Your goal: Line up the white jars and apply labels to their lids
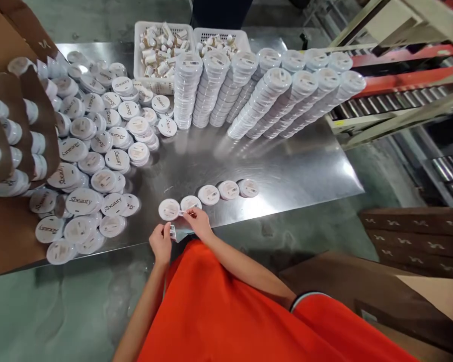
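Observation:
A row of several round white compacts lies near the front edge of the steel table [287, 166], the nearest ones being a compact [168, 209] at the left and a compact [191, 202] beside it. My right hand [198, 223] pinches a small label sticker [184, 213] just at the second compact's near edge. My left hand [161, 244] is closed on a small strip of labels [172, 232] at the table's front edge. Both hands are close together, below the row.
A loose heap of white "Beauty" compacts [86, 166] covers the table's left, spilling from a brown cardboard box [7, 231]. Tall leaning stacks of compacts [264, 90] stand at the back, with two white baskets [158, 50] of small bottles behind. A roller conveyor [400, 100] is at right.

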### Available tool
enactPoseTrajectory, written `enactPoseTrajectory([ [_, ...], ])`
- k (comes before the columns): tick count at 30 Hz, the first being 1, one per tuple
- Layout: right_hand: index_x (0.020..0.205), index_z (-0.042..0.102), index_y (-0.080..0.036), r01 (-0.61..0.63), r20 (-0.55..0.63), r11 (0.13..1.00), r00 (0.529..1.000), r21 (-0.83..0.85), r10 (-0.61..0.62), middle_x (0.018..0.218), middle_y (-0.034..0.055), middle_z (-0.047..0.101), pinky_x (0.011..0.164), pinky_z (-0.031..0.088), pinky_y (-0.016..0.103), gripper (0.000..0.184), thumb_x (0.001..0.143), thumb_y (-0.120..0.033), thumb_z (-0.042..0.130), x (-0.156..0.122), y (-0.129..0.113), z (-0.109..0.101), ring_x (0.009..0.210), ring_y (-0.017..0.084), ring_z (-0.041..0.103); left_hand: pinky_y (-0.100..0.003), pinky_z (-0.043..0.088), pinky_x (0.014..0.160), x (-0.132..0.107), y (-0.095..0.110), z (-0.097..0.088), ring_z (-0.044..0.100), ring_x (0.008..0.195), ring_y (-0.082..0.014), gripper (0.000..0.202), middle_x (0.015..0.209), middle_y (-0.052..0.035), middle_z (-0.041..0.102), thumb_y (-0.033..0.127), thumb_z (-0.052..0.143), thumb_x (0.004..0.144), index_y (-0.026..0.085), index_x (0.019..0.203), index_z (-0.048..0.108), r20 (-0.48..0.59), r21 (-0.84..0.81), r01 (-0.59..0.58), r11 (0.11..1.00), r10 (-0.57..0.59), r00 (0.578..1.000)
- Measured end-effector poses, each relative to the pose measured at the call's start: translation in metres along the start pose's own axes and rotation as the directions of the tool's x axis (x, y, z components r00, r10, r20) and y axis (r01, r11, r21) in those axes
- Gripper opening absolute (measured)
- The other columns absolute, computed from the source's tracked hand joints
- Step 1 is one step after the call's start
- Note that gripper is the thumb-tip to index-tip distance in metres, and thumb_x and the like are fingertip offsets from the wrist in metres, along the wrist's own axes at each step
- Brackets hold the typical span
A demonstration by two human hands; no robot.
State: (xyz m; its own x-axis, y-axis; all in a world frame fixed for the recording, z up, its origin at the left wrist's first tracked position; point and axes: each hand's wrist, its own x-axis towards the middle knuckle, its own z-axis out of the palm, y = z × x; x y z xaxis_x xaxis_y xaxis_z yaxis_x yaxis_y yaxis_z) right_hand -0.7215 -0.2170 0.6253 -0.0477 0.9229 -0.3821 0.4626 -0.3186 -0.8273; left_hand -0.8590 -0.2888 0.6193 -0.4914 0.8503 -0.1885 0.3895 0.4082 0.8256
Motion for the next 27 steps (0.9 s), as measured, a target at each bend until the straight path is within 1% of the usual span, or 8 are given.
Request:
enactPoseTrajectory([
  [1, 0.074, 0.060, -0.021, -0.012, -0.034, 1.000, 0.999, -0.028, 0.011, 0.080, 0.0015, 0.065, 0.076, 0.049, 0.031, 0.014, 0.076, -0.034, 0.062, 0.006, 0.003, -0.002, 0.073, 0.016, 0.059, -0.040, 0.053, 0.085, 0.007, -0.007, -0.003, 0.069, 0.090, -0.0253, 0.040, 0.091, -0.0100, 0.075, 0.043, 0.052, 0.089, 0.022, 0.055, 0.047, 0.019, 0.051, -0.099, 0.994, 0.098, 0.995],
  [3, 0.078, 0.061, -0.021, -0.020, -0.059, 0.998, 0.998, -0.052, 0.017, 0.086, 0.0022, 0.065, 0.080, 0.049, 0.033, 0.014, 0.075, -0.034, 0.063, 0.015, 0.009, -0.005, 0.076, 0.017, 0.060, -0.050, 0.042, 0.108, 0.021, -0.018, -0.006, 0.058, 0.125, -0.0327, 0.034, 0.123, -0.0116, 0.071, 0.035, 0.058, 0.086, 0.022, 0.056, 0.051, 0.150, 0.117, -0.291, 0.949, 0.273, 0.950],
  [5, 0.083, 0.061, -0.021, -0.016, -0.054, 0.999, 0.998, -0.037, 0.014, 0.089, 0.0022, 0.065, 0.083, 0.049, 0.033, 0.014, 0.076, -0.033, 0.063, 0.021, 0.014, -0.007, 0.080, 0.017, 0.061, -0.057, 0.031, 0.116, 0.028, -0.024, -0.006, 0.047, 0.137, -0.0358, 0.031, 0.132, -0.0091, 0.067, 0.029, 0.060, 0.085, 0.022, 0.056, 0.053, 0.295, 0.154, -0.399, 0.904, 0.344, 0.891],
  [6, 0.084, 0.061, -0.021, -0.016, -0.049, 1.000, 0.999, -0.024, 0.014, 0.090, 0.0022, 0.064, 0.084, 0.049, 0.033, 0.014, 0.077, -0.032, 0.062, 0.023, 0.015, -0.008, 0.081, 0.017, 0.061, -0.059, 0.030, 0.116, 0.027, -0.025, -0.004, 0.045, 0.139, -0.0368, 0.031, 0.134, -0.0086, 0.066, 0.028, 0.060, 0.086, 0.022, 0.056, 0.054, 0.336, 0.170, -0.417, 0.893, 0.345, 0.876],
  [9, 0.084, 0.061, -0.020, -0.011, -0.053, 1.000, 0.999, -0.027, 0.010, 0.093, 0.0029, 0.062, 0.087, 0.048, 0.033, 0.010, 0.080, -0.029, 0.059, 0.025, 0.018, -0.007, 0.082, 0.016, 0.059, -0.061, 0.038, 0.108, 0.016, -0.019, 0.008, 0.045, 0.137, -0.0400, 0.031, 0.140, -0.0089, 0.061, 0.029, 0.057, 0.088, 0.021, 0.059, 0.059, 0.317, 0.241, -0.369, 0.898, 0.287, 0.904],
  [14, 0.076, 0.063, -0.019, 0.076, 0.011, 0.981, 0.997, -0.181, -0.075, 0.090, 0.0034, 0.059, 0.088, 0.047, 0.033, 0.008, 0.083, -0.023, 0.059, 0.029, 0.014, 0.003, 0.082, 0.016, 0.054, -0.061, 0.042, 0.097, -0.008, -0.002, 0.024, 0.052, 0.125, -0.0424, 0.029, 0.142, -0.0075, 0.059, 0.029, 0.058, 0.087, 0.021, 0.060, 0.063, 0.257, 0.332, -0.246, 0.911, 0.163, 0.952],
  [21, 0.082, 0.072, -0.016, 0.070, 0.144, 0.842, 0.990, -0.535, 0.009, 0.102, 0.0111, 0.062, 0.092, 0.041, 0.035, 0.019, 0.089, -0.018, 0.055, 0.038, -0.009, 0.016, 0.100, 0.022, 0.054, -0.059, 0.036, 0.108, -0.009, -0.005, 0.020, 0.046, 0.137, -0.0397, 0.028, 0.136, -0.0090, 0.065, 0.027, 0.056, 0.088, 0.022, 0.062, 0.064, 0.260, 0.282, -0.260, 0.924, 0.188, 0.947],
  [27, 0.084, 0.074, -0.017, 0.025, 0.127, 0.776, 0.989, -0.630, 0.071, 0.110, 0.0139, 0.063, 0.090, 0.040, 0.038, 0.021, 0.090, -0.022, 0.055, 0.035, -0.020, 0.022, 0.105, 0.027, 0.053, -0.060, 0.037, 0.104, -0.007, -0.007, 0.021, 0.048, 0.134, -0.0420, 0.029, 0.135, -0.0116, 0.065, 0.029, 0.054, 0.088, 0.021, 0.061, 0.063, 0.262, 0.262, -0.213, 0.941, 0.143, 0.954],
])
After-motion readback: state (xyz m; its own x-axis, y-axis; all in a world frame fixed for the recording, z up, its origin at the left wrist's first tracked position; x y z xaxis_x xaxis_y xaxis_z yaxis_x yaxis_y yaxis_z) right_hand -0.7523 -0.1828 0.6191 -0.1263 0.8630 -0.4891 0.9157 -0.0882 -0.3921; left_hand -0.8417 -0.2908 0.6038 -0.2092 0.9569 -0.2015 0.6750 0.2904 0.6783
